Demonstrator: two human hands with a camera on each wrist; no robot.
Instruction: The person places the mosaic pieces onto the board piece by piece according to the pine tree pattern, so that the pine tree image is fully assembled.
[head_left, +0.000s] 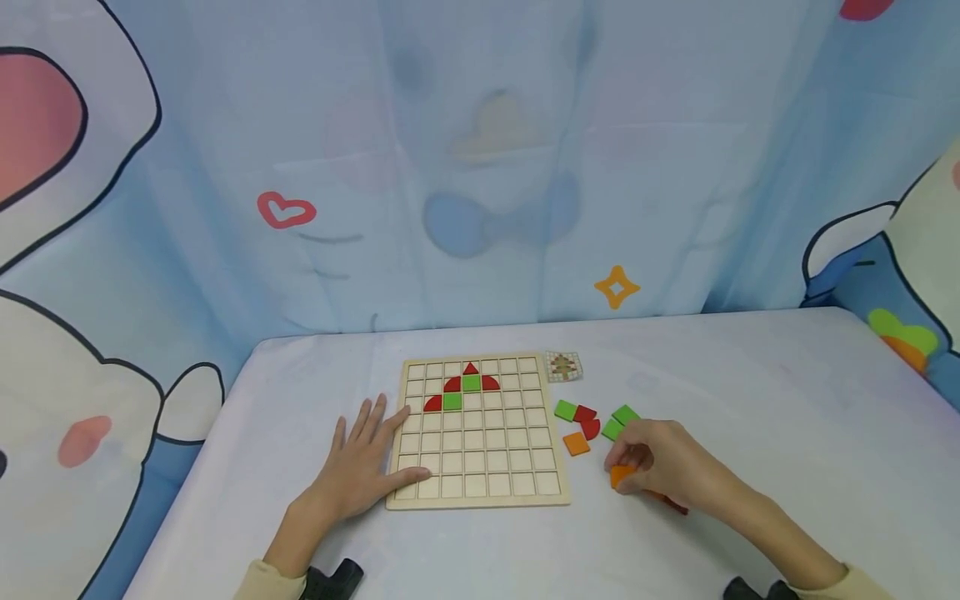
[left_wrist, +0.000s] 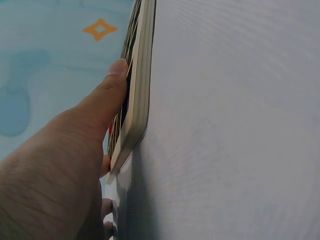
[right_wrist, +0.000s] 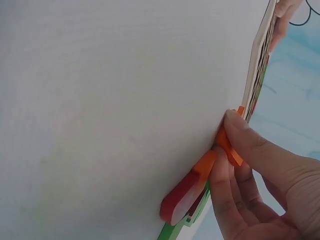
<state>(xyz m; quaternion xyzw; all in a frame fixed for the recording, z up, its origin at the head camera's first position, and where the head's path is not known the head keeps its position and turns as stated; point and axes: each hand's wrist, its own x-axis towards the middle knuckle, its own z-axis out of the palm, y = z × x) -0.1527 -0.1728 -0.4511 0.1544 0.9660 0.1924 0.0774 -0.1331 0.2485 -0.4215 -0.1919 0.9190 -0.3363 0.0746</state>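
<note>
My left hand (head_left: 358,465) lies with its fingers spread at the left edge of a wooden grid board (head_left: 495,462). Its thumb rests on the board's lower left corner, and one fingertip touches the left edge. Red pieces and green squares (head_left: 452,402) sit in the board's upper cells, with a red triangle (head_left: 470,368) on top. To the right of the board, my right hand (head_left: 678,467) pinches an orange tile (right_wrist: 227,145) between thumb and fingers, low over the table. Close under that hand lie more orange, red (right_wrist: 177,199) and green pieces, partly hidden by it.
A small pattern card (head_left: 563,367) lies by the board's upper right corner. Between board and right hand are loose tiles: a green one (head_left: 566,410), red ones (head_left: 590,429) and an orange square (head_left: 577,444). Two green tiles (head_left: 625,415) lie just beyond the right hand.
</note>
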